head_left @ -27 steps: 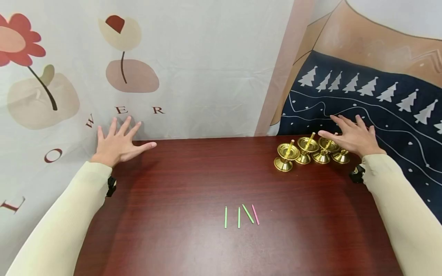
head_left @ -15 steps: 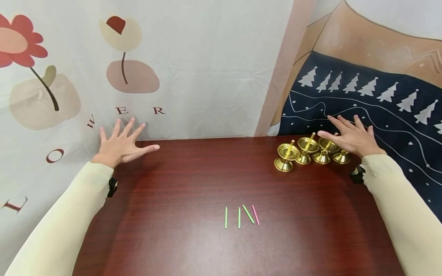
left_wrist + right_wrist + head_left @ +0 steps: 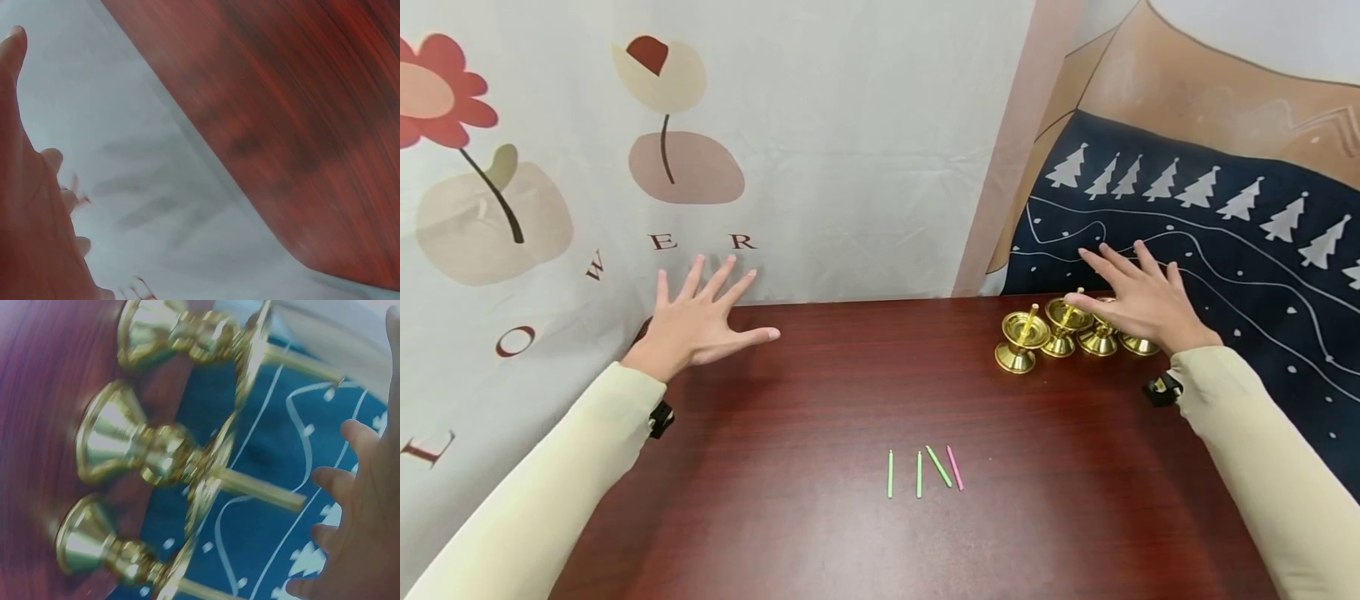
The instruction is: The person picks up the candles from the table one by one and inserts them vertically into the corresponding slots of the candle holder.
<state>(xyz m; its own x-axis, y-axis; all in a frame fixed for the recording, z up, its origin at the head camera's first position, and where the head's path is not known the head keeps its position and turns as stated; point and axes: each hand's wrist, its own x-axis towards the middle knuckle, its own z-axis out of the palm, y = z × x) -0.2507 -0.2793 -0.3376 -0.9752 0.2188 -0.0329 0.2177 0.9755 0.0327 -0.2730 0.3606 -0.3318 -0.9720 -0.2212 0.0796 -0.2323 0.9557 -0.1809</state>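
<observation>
Holders [image 3: 1060,344], shiny gold and flare-footed, stand on the wood-grained table [image 3: 805,400].

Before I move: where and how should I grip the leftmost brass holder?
Probably the narrow stem of the leftmost brass holder, between dish and flared base, coming in level from the left. It stands upright; the next holder crowds its right, while its left side is open. The dish overhangs the stem and a rod juts up, so straight down looks awkward.
</observation>
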